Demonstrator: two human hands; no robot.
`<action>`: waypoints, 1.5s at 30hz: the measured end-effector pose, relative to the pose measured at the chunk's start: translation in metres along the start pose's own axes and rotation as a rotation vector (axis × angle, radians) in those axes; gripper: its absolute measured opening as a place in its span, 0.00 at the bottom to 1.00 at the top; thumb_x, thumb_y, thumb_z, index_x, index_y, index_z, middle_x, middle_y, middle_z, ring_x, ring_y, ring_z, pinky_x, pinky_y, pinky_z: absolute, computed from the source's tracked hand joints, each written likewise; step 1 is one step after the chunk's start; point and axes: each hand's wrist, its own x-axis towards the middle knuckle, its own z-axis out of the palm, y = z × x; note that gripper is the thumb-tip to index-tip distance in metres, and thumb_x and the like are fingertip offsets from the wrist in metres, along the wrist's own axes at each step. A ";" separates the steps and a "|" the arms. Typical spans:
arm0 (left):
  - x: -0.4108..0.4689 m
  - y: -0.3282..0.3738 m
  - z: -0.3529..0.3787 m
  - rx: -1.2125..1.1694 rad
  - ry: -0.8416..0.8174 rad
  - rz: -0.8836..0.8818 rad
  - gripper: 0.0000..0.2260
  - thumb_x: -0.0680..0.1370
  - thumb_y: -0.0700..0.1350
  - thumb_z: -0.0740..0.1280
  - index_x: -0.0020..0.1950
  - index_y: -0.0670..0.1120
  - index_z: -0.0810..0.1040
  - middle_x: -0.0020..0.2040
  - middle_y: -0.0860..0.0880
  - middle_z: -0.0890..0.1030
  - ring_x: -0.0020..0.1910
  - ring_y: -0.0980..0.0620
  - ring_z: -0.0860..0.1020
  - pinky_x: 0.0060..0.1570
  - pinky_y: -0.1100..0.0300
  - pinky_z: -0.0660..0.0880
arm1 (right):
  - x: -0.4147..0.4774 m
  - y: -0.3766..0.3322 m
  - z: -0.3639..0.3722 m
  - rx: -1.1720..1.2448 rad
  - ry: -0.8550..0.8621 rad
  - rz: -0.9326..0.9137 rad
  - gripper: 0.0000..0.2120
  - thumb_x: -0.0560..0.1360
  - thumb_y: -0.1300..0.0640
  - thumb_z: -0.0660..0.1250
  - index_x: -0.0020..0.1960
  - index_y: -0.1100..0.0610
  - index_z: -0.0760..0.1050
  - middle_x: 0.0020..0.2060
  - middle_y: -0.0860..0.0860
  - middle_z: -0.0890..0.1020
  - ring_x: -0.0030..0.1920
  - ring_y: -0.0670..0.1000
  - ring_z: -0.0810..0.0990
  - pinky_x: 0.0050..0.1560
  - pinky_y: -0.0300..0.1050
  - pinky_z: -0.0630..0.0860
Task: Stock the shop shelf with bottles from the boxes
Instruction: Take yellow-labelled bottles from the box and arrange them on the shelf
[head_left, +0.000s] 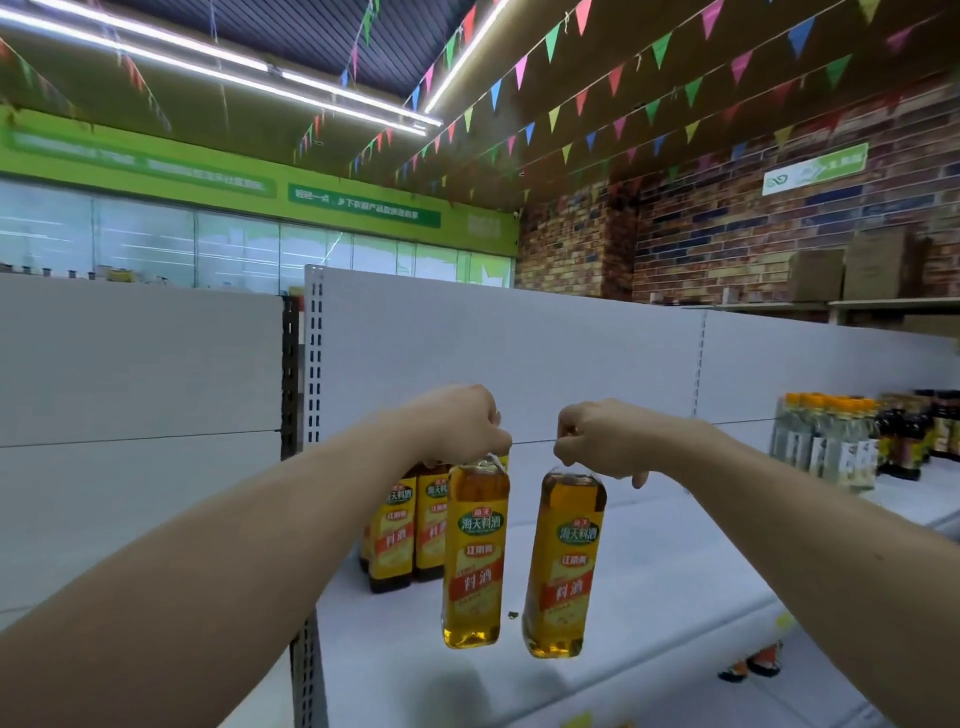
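Note:
My left hand (462, 423) grips the neck of a yellow-labelled bottle of amber liquid (475, 556), held upright above the white shelf (675, 582). My right hand (597, 439) holds a second, matching bottle (563, 566) by its top, just to the right of the first. Both bottles hang a little above the shelf's front part. Behind the left bottle, a few of the same bottles (410, 530) stand on the shelf near the slotted upright. Both caps are hidden by my fingers.
Clear and dark bottles (852, 441) stand in a group at the shelf's far right. A slotted metal upright (313, 364) divides this bay from the bay on the left. Cardboard boxes (852, 270) sit on a far shelf by the brick wall.

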 end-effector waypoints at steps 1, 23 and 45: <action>0.003 -0.004 0.003 -0.014 0.001 0.003 0.13 0.83 0.52 0.65 0.57 0.42 0.80 0.51 0.51 0.80 0.48 0.50 0.81 0.39 0.59 0.73 | 0.006 0.000 0.003 -0.005 -0.009 0.000 0.09 0.82 0.48 0.60 0.57 0.51 0.75 0.48 0.54 0.81 0.45 0.55 0.83 0.43 0.54 0.86; 0.109 -0.009 0.057 0.117 -0.040 -0.256 0.09 0.81 0.52 0.63 0.51 0.48 0.77 0.48 0.46 0.82 0.39 0.48 0.77 0.40 0.53 0.75 | 0.152 0.044 0.037 -0.070 -0.093 -0.219 0.12 0.81 0.50 0.59 0.59 0.54 0.75 0.52 0.56 0.81 0.47 0.57 0.82 0.44 0.56 0.86; 0.149 -0.024 0.097 0.070 0.020 -0.344 0.04 0.81 0.50 0.63 0.51 0.52 0.71 0.45 0.50 0.76 0.41 0.51 0.74 0.36 0.56 0.68 | 0.201 0.051 0.067 0.030 -0.066 -0.301 0.11 0.81 0.52 0.57 0.62 0.52 0.68 0.53 0.57 0.78 0.48 0.59 0.82 0.43 0.56 0.86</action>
